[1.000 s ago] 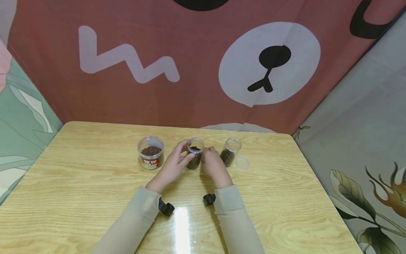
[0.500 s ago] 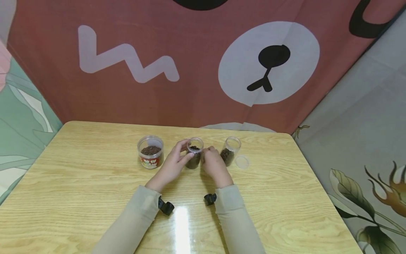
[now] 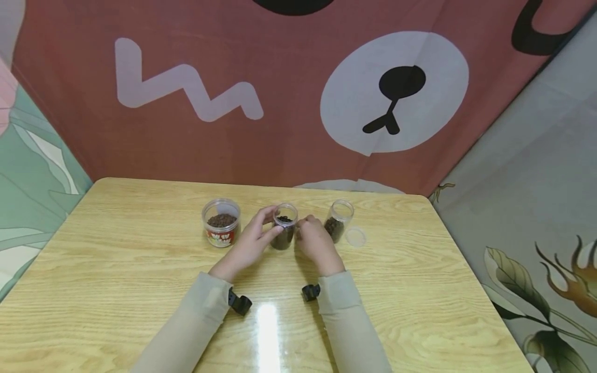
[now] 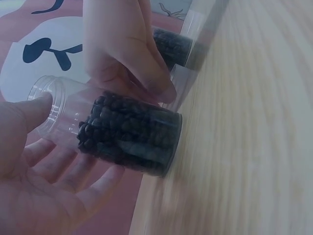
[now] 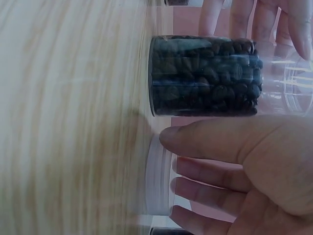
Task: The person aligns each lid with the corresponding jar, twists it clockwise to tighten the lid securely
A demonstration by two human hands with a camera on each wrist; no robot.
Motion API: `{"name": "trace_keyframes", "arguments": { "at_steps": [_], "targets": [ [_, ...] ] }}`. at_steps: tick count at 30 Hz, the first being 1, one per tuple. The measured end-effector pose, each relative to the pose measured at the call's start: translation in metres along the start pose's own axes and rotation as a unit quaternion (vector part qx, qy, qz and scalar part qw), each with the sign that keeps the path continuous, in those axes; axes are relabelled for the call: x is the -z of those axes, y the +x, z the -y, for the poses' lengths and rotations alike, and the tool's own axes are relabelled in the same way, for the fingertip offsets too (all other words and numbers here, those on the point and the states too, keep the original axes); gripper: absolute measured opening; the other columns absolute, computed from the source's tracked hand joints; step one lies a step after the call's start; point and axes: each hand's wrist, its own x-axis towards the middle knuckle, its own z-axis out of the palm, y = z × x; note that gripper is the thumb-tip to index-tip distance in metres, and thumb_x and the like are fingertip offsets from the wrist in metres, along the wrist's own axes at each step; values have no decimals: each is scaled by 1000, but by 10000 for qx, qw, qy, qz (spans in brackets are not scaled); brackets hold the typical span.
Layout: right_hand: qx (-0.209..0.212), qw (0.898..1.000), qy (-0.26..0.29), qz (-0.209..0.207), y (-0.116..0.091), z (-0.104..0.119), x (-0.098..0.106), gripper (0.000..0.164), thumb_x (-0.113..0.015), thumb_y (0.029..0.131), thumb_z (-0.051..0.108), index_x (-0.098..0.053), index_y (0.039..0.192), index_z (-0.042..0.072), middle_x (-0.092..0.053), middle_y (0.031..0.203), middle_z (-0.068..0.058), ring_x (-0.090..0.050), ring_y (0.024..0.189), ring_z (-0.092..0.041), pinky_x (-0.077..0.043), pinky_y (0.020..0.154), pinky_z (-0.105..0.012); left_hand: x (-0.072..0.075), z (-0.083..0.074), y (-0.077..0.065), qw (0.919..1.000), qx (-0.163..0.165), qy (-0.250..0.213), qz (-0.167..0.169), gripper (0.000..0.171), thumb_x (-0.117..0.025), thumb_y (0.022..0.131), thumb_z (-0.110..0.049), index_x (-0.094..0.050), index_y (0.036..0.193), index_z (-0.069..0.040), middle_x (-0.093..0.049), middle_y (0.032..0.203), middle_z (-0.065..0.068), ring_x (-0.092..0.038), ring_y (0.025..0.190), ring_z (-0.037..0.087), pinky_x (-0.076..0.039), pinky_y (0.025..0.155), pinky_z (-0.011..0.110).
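Note:
My left hand holds a clear jar of dark beans in the middle of the table. In the left wrist view the thumb presses on its uncapped neck, with the fingers spread behind the body. Just right of this jar is my right hand, fingers bent down low over the wood. The right wrist view shows its thumb and fingertips at the edge of a clear lid; from the head that lid is hidden under the hand. A second uncapped jar, part filled with brown pieces, stands right of the hand.
A wider tub with a red label and brown granules stands on the left. Another clear lid lies flat beside the right-hand jar. A printed cloth hangs behind the far edge of the wooden table.
My left hand and the jar in it have shifted very slightly left. The right hand stays in nearly the same place between the two jars.

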Motion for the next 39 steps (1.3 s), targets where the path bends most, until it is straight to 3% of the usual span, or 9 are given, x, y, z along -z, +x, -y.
{"name": "trace_keyframes", "arguments": {
  "at_steps": [8,22,29,39],
  "targets": [
    [-56,9998,181,75,-1,-1,0,27,-71,94,4,-70,119,-4,-63,114,-21,-63,108,-36,-54,94,-46,5,-2,-5,9997,-33,-105,234,55,-58,105,-15,-35,152,1,-43,152,24,-43,139,39,-41,112,52],
    [84,9983,554,-149,-7,0,8,30,-75,91,7,-70,117,-6,-65,117,-23,-65,107,-37,-53,97,-47,11,-1,-14,9985,-71,-228,492,54,-58,105,-19,-38,153,-7,-43,154,18,-42,140,37,-39,112,56],
    [240,9950,840,-487,-10,-4,11,32,-77,87,5,-70,116,-7,-64,115,-25,-65,105,-38,-55,93,-47,16,1,-20,9977,-68,-252,621,53,-59,105,-20,-39,153,-10,-46,152,16,-43,140,35,-39,112,57],
    [52,9919,1183,-453,-12,-6,16,36,-78,91,11,-68,122,-3,-61,124,-25,-61,114,-39,-52,99,-49,21,0,-24,9962,-5,-342,802,53,-60,104,-23,-39,153,-13,-46,152,14,-43,140,33,-39,111,58]
  ]
}}
